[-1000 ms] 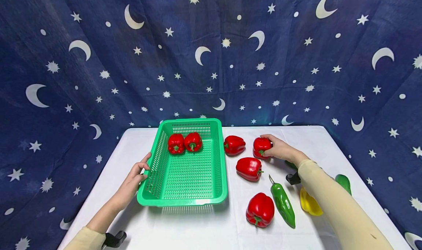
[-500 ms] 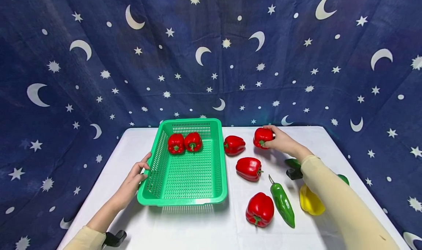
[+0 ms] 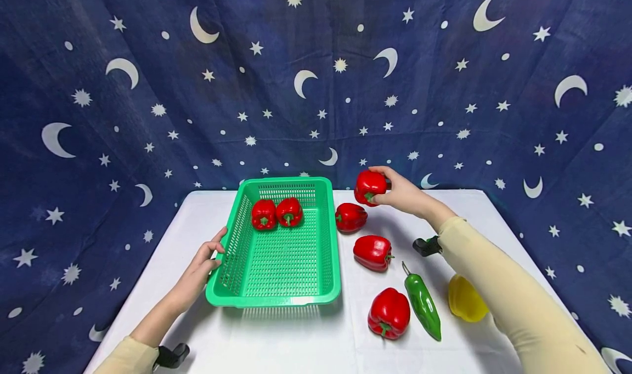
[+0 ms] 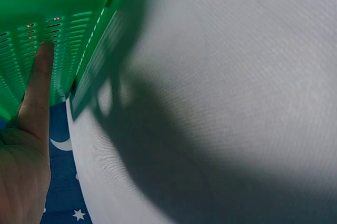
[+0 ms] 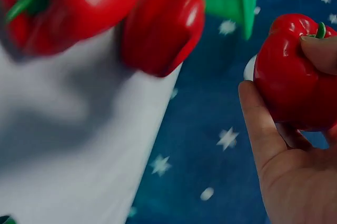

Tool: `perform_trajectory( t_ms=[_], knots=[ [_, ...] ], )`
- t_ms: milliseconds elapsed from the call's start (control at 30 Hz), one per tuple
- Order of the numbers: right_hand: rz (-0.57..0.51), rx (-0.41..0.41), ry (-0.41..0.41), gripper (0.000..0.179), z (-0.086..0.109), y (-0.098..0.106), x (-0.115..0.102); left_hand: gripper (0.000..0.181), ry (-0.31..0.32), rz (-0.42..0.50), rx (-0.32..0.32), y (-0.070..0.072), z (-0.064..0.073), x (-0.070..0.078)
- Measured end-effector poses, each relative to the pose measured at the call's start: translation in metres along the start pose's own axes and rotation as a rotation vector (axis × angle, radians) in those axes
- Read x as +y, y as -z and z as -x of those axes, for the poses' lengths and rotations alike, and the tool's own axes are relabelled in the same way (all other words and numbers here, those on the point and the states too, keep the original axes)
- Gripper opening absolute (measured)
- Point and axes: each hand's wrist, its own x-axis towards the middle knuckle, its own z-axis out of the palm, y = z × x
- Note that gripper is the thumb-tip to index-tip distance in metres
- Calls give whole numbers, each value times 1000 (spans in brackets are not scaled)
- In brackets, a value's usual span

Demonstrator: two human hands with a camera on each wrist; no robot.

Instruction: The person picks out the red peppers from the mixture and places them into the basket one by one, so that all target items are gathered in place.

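My right hand (image 3: 402,193) holds a red bell pepper (image 3: 369,186) above the back of the white table, thumb beside its green stem. In the right wrist view the same bell pepper (image 5: 295,77) sits between thumb and fingers. My left hand (image 3: 197,270) holds the left rim of a green perforated basket (image 3: 276,302); one finger (image 4: 39,84) lies against its outer wall in the left wrist view. Two red bell peppers (image 3: 288,213) lie at the basket's back left. Right of it are red bell peppers on the table, the back one (image 3: 351,217) beside its rim.
Another red bell pepper (image 3: 373,253) lies mid-table, and one (image 3: 389,313) nearer the front. Beside that is a long green pepper (image 3: 423,306). A yellow bell pepper (image 3: 464,299) is partly hidden by the right sleeve. A dark starry curtain (image 3: 316,89) hangs behind the table.
My right hand has lifted the red bell pepper off the table and carried it up and left, towards the basket. The left hand and basket stay in place.
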Motion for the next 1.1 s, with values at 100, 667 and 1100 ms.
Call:
perform_trajectory(
  t_ms=[100,667,1100],
  knots=[
    [-2,-32,28,82,-6,-13,-19,19,-4,-1,5,0,1,0],
    [-2,-195,209,80,-48,-95,-90,19,-34,22,-2,0,1,0],
    [-24,-253,217,76,-76,-153,-108,20,-41,31,-5,1,-2,-2]
  ],
)
